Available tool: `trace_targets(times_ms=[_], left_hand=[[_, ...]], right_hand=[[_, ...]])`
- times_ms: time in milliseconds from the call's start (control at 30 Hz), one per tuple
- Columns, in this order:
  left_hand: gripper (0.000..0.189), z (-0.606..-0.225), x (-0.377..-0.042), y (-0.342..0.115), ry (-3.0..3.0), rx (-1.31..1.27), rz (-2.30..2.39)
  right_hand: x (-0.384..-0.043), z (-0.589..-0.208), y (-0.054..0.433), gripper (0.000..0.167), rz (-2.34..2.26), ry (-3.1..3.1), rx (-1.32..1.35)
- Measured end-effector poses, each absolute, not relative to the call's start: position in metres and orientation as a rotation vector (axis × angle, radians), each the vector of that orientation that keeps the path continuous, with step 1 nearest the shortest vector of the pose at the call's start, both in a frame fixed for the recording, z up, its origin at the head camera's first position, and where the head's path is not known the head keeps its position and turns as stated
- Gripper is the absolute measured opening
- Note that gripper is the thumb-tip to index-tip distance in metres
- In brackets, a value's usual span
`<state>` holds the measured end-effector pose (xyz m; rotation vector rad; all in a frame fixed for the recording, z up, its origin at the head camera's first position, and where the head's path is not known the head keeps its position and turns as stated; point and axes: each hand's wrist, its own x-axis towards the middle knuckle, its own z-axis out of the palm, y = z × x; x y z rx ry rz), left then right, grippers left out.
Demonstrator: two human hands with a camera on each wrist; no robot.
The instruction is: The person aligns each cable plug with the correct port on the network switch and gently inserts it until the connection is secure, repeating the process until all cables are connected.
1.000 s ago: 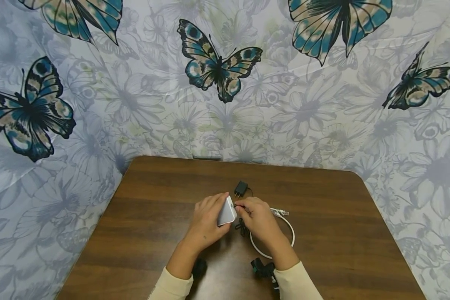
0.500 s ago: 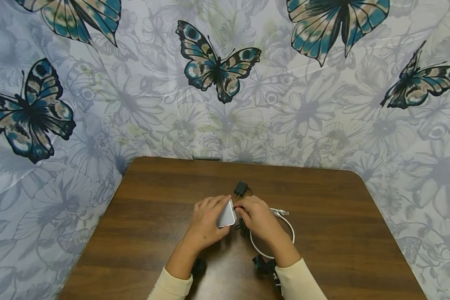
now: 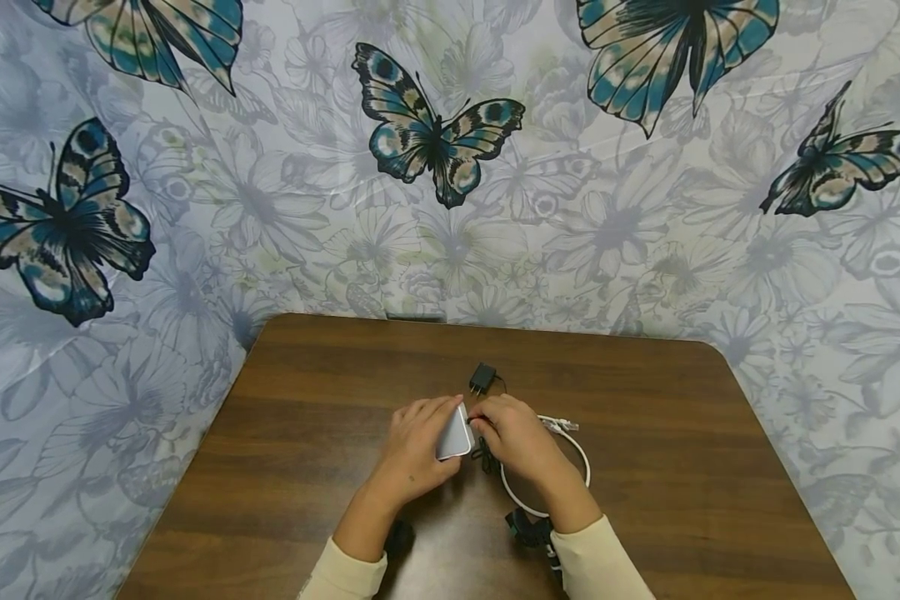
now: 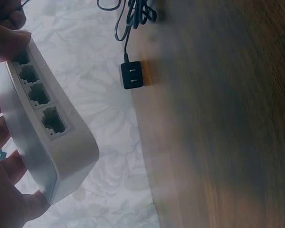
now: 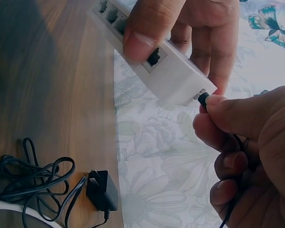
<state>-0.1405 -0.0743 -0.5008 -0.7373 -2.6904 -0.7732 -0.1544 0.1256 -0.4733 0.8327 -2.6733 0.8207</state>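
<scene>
My left hand [image 3: 417,442] grips a white network switch [image 3: 456,435] above the table. A row of ethernet ports [image 4: 39,93] shows along its edge in the left wrist view, and in the right wrist view the left thumb [image 5: 142,40] lies across that row. Between thumb and forefinger, my right hand [image 3: 521,437] pinches a black power plug [image 5: 204,99] at the small socket near the switch's end. The plug's tip is right at the socket, with a bit of metal visible. Its thin black cord [image 5: 230,206] runs down through the curled right fingers.
Beyond the hands lies a black power adapter [image 3: 483,377], prongs showing, with a bundled black cord [image 5: 35,178]. A white ethernet cable [image 3: 587,467] loops beside the right forearm. The brown wooden table [image 3: 307,375] ends at a butterfly-patterned cloth [image 3: 270,208].
The left hand and the switch have shifted slightly toward me, and the switch has turned a little, showing less of its broad face. The right hand keeps its pinch on the plug, nearly still.
</scene>
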Motion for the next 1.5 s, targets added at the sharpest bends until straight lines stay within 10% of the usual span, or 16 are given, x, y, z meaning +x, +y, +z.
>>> trace_targets(times_ms=[1500], left_hand=[[0.085, -0.5039, -0.1416, -0.0705, -2.709, -0.789, -0.788]], right_hand=[[-0.1561, -0.479, 0.1335, 0.008, 1.116, -2.733, 0.779]])
